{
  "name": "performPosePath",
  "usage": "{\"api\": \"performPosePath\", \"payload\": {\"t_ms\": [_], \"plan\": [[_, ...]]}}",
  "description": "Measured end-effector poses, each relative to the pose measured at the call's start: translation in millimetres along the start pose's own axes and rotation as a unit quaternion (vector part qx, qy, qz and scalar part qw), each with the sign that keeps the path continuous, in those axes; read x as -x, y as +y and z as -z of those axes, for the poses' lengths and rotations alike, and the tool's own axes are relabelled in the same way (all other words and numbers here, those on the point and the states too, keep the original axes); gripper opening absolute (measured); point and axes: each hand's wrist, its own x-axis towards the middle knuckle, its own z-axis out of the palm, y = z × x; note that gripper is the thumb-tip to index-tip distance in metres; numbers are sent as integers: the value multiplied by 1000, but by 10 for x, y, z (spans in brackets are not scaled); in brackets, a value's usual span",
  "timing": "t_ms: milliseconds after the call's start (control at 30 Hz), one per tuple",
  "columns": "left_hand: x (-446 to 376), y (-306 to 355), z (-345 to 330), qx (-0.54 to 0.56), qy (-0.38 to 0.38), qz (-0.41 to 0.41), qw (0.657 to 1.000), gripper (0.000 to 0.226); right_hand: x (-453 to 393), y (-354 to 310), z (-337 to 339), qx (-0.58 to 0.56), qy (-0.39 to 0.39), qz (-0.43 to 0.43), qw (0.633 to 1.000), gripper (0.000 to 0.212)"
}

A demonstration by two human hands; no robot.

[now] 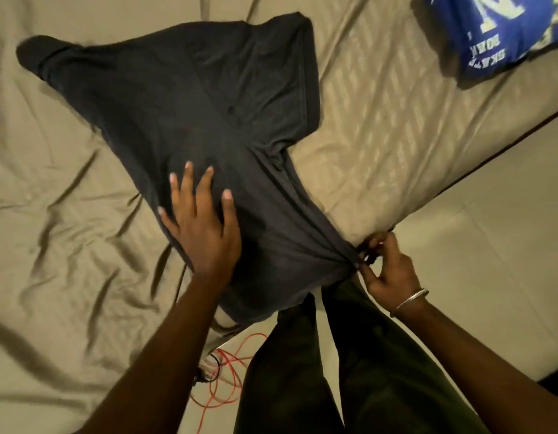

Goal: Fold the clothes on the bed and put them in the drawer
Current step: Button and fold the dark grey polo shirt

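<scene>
A dark grey T-shirt point(208, 114) lies spread on the bed point(52, 183), its sleeves toward the far side and its hem at the bed's corner. My left hand point(202, 227) presses flat on the shirt's lower part, fingers spread. My right hand point(387, 267) pinches the bunched hem corner at the bed's edge and pulls it taut. A folded blue shirt with white lettering point(497, 32) lies at the far right of the bed.
The beige sheet is wrinkled on the left. A red cable point(227, 374) lies coiled on the floor below the bed's corner. My dark trousers point(334, 371) stand against the bed. Pale floor tiles point(490, 261) run along the right.
</scene>
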Motion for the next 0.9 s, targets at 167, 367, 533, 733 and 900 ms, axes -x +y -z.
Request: {"api": "performPosePath", "payload": {"t_ms": [167,367,533,733,900], "plan": [[868,-200,56,59,43,316,946,55,40,-186,-107,57,107,105,987,35],[1053,-265,223,179,39,347,920,18,-125,-623,-276,76,114,24,990,35],[1077,-332,331,347,30,422,837,8,-97,-578,-112,-204,20,-50,977,12],[1185,-502,384,408,25,432,804,22,-206,-752,-15,-114,9,-42,993,20],[1059,-549,436,411,-77,375,827,32,-640,-1207,-89,116,64,-87,987,54]]}}
